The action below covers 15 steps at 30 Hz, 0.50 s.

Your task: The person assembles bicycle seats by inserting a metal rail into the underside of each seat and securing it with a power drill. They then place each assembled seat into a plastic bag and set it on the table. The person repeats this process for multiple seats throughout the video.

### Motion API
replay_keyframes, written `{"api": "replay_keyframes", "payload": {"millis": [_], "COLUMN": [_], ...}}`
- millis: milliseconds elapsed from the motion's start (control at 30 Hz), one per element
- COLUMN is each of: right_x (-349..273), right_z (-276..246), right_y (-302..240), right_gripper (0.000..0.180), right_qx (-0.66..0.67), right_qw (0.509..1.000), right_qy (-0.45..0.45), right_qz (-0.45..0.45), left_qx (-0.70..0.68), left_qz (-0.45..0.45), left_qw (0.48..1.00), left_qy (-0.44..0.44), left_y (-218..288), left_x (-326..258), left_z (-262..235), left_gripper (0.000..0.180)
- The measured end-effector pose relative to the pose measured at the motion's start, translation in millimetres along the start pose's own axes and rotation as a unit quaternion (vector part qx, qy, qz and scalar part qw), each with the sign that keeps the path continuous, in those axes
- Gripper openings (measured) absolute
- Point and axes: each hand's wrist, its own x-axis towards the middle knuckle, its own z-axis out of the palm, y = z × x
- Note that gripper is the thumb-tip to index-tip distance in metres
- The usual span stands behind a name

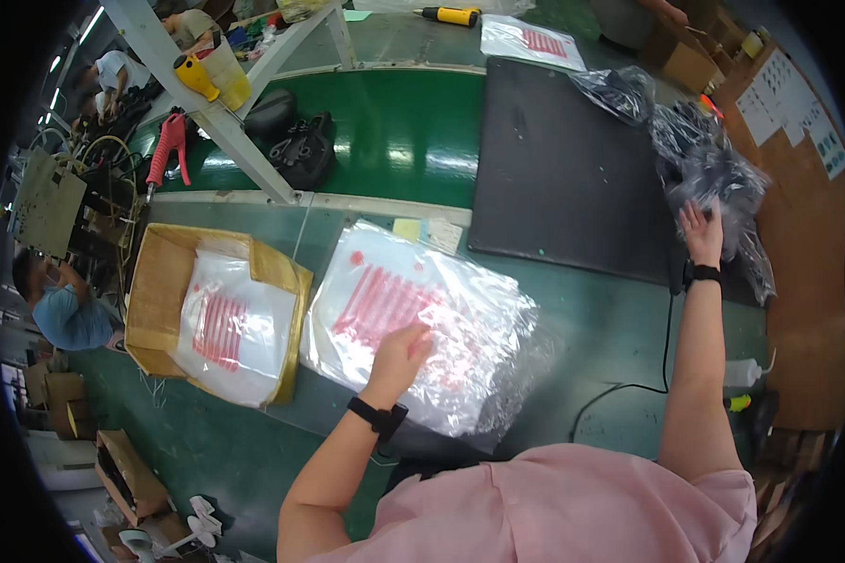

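A pile of clear plastic bags (347, 300) with red printing lies flat on the bench in front of me. My left hand (402, 355) is on the top plastic bag, its fingers curled together against the shiny film. Far to the right, my right hand (701, 233) reaches out with fingers spread. Its palm rests on a heap of dark items wrapped in clear plastic (723, 178). That heap lies along the right edge of a black mat (568, 174). Glare on the film partly hides what the left fingertips touch.
Left of the pile stands a yellow-brown box (162, 300) holding more printed bags. A pink air gun (169, 148) hangs by a white frame post (244, 150). Behind are a black pouch (302, 155) and a yellow-black tool (449, 16). A white bottle (742, 372) and black cable (620, 387) lie right.
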Motion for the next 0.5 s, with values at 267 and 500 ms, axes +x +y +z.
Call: {"api": "replay_keyframes", "payload": {"millis": [267,500], "right_x": [-116.0,-160.0], "right_z": [296.7,455.1], "right_y": [275.1,542.3], "right_gripper": [0.026,0.050], "right_qx": [-0.338,-0.391], "right_qw": [0.837,0.847], "right_qy": [-0.411,-0.358], "right_qz": [0.129,0.043], "left_qx": [0.244,0.253], "left_qz": [0.044,0.045], "left_qw": [0.965,0.961], "left_qy": [0.090,0.100], "left_y": [-74.7,-66.0], "left_x": [50.2,56.9], "left_z": [-0.9,-4.4], "left_gripper": [0.067,0.062]}}
